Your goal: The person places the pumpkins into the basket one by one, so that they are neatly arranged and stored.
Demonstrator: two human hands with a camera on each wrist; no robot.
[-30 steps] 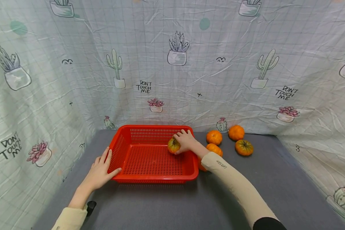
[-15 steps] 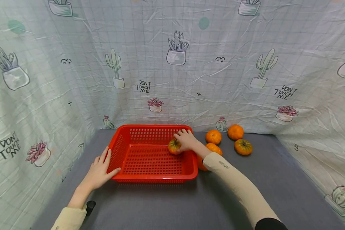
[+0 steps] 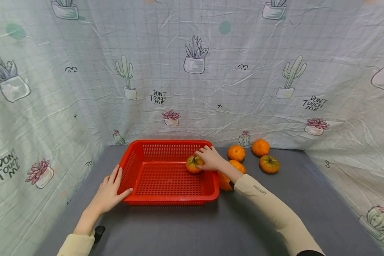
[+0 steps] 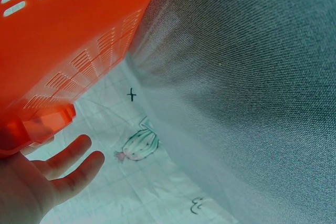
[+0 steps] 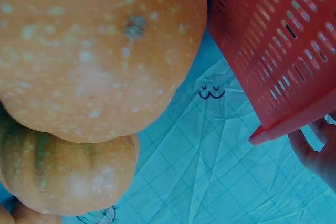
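**Pumpkin [image 3: 193,165] in red basket [image 3: 169,197]**

Left hand [image 3: 107,193]: fingers spread, touching the left rim. Pumpkin: inside, toward the right wall. Right hand [image 3: 210,159]: touching pumpkin's right side; cannot tell whether it grips. Five more pumpkins [image 3: 270,164]: outside, right.

Head view: light was even; shadow lay before the basket [image 3: 171,198].
Left wrist: ran teal; pale sheen crossed the grey tabletop [image 4: 247,72].
Right wrist: ran blue (nearest pumpkin [image 5: 89,56] looked slightly soft).
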